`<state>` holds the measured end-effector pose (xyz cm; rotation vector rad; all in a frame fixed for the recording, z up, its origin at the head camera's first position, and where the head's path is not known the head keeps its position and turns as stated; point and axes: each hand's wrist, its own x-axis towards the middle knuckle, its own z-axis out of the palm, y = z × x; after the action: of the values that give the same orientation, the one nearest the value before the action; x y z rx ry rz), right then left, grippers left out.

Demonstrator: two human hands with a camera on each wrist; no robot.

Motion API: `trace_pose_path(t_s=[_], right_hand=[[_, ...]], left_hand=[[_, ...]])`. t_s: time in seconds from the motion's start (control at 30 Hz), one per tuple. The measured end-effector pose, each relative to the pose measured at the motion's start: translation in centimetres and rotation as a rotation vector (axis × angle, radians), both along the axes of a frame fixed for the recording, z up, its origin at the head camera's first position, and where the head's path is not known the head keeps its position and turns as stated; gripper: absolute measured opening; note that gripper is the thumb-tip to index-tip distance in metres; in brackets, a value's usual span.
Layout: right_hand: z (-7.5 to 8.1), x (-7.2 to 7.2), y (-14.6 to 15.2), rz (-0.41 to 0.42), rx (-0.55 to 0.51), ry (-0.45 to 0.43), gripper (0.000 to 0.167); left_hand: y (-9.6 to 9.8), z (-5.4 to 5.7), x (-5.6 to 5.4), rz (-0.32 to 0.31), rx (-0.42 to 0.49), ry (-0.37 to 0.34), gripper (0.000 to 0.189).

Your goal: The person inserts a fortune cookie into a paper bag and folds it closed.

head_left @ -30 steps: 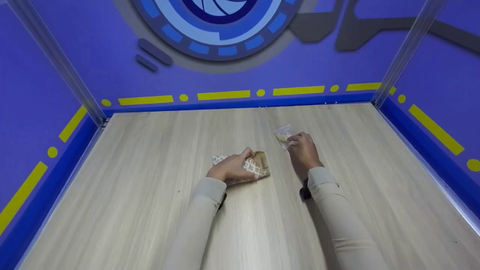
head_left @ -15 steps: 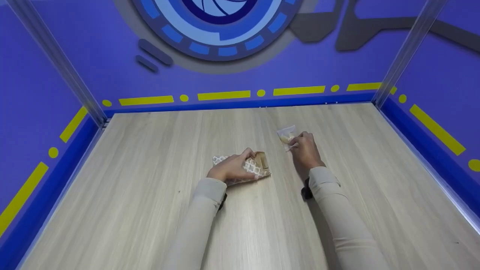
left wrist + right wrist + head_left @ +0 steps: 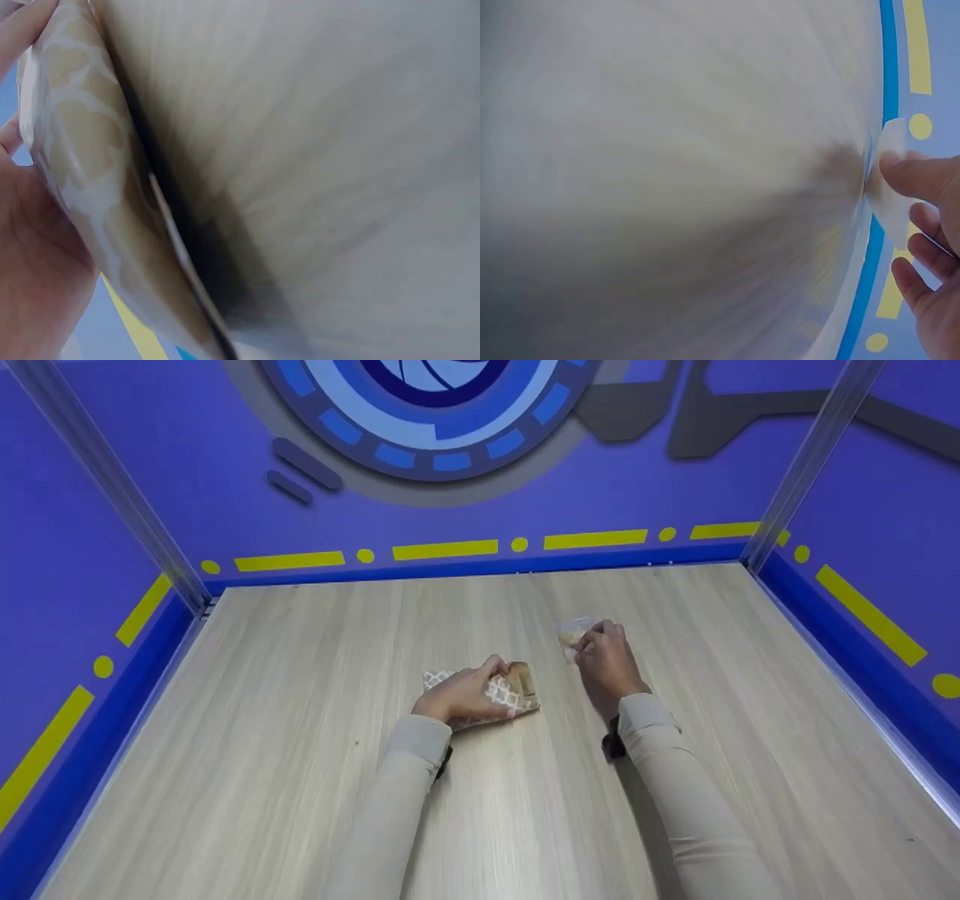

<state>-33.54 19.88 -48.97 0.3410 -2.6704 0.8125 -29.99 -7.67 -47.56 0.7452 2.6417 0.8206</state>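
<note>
In the head view my left hand (image 3: 463, 694) grips a paper bag (image 3: 504, 694), tan with a white lattice pattern. It lies on its side at mid-table, its mouth facing right and showing a brown inside. Up close in the left wrist view, the bag (image 3: 82, 142) bulges beside the fingers and palm. Farther back and to the right, my right hand (image 3: 607, 661) pinches the near side of a small clear packet (image 3: 571, 636) with something pale yellow in it. The thumb presses on the packet (image 3: 890, 214) in the right wrist view, the other fingers curled below.
Both hands work over a pale wood-grain table (image 3: 285, 720). Blue-purple panels (image 3: 480, 517) with yellow dashes wall it in at the back and sides, with metal posts at the rear corners. A dark strap (image 3: 613, 741) shows at the right wrist.
The right hand has shifted slightly to the right with the packet, whose far edge now sits a little lower. The left hand and the bag stay in place.
</note>
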Motion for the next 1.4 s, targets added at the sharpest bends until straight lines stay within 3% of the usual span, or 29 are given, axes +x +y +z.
trace_pose_path(t_s=[0.13,0.47,0.73,1.0,1.4], right_hand=[[0.0,0.1,0.0,0.011,-0.04,0.024,0.005],[0.3,0.3,0.0,0.028,-0.138,-0.036,0.006],[0.6,0.5,0.0,0.035,-0.333,-0.022,0.01],[1.2,0.6,0.2,-0.02,-0.506,-0.003,0.02],[1.1,0.5,1.3,-0.147,-0.704,-0.202,0.03]], left_hand=[[0.0,0.0,0.0,0.002,-0.003,-0.003,0.069],[0.0,0.0,-0.1,0.002,0.003,-0.007,0.068],[0.0,0.1,-0.1,0.001,-0.001,-0.014,0.068],[-0.1,0.0,-0.1,-0.001,-0.007,-0.013,0.067],[0.0,-0.2,-0.2,0.004,-0.011,-0.014,0.068]])
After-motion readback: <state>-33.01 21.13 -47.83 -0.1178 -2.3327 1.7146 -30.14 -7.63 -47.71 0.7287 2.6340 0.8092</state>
